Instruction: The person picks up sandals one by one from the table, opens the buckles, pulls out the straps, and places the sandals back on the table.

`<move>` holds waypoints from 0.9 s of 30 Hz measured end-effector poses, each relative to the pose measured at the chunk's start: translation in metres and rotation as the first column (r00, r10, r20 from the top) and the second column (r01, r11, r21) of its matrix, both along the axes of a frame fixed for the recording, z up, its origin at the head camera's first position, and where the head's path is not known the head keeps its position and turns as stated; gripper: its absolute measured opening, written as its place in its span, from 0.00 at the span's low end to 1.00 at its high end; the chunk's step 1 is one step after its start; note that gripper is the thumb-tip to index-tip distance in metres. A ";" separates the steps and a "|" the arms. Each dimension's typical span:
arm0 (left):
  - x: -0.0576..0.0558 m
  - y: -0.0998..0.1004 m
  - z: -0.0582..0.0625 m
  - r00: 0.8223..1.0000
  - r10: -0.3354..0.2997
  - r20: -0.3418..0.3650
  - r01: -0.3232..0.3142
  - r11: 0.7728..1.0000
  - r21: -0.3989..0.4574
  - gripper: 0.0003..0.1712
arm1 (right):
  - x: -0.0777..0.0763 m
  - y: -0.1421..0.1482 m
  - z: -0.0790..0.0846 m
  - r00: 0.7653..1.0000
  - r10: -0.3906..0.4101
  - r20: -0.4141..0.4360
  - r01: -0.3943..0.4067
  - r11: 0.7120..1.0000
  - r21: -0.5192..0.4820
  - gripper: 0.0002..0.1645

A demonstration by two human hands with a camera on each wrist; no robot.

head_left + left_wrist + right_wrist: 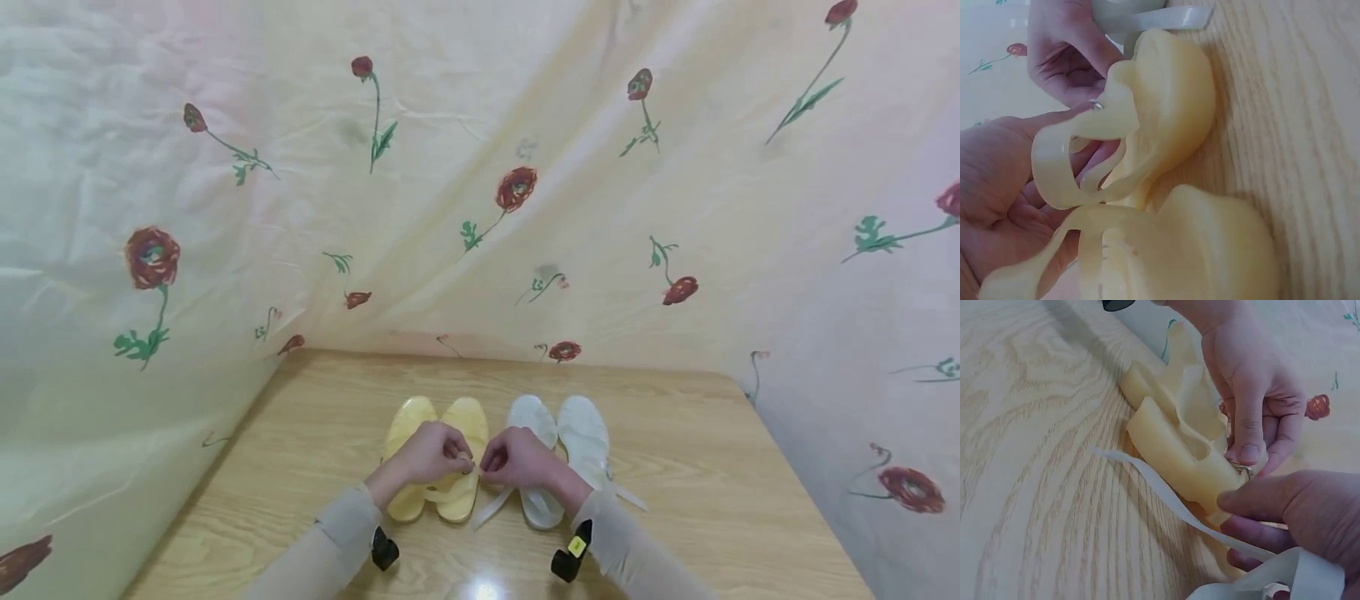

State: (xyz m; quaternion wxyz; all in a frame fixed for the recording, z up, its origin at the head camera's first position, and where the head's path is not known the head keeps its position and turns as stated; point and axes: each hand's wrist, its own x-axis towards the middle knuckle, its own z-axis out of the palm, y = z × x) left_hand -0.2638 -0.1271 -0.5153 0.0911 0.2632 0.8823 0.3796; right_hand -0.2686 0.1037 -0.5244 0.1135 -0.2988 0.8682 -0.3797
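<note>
A pair of pale yellow sandals stands on the wooden table, and both hands are at the right-hand yellow sandal point(469, 417). My left hand point(431, 454) pinches its ankle strap point(1049, 165) by the small metal buckle point(1244, 469), the thumb pressing down beside it. From the other side, my right hand point(522, 458) pinches the same strap between thumb and fingers, close to the buckle. The left-hand yellow sandal point(409, 419) stands beside it, untouched, its strap loop rising near my left palm in the left wrist view.
A pair of white sandals stands on the right, one white sandal point(532, 412) partly under my right hand and the other white sandal point(581, 429) farther right. Their loose straps trail over the wooden table point(675, 467). A flowered cloth point(450, 208) hangs behind and along both sides.
</note>
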 end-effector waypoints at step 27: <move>0.002 0.004 -0.002 1.000 0.009 -0.019 -0.009 0.999 -0.032 0.04 | -0.001 -0.003 -0.002 0.998 -0.040 -0.051 0.041 0.999 0.011 0.04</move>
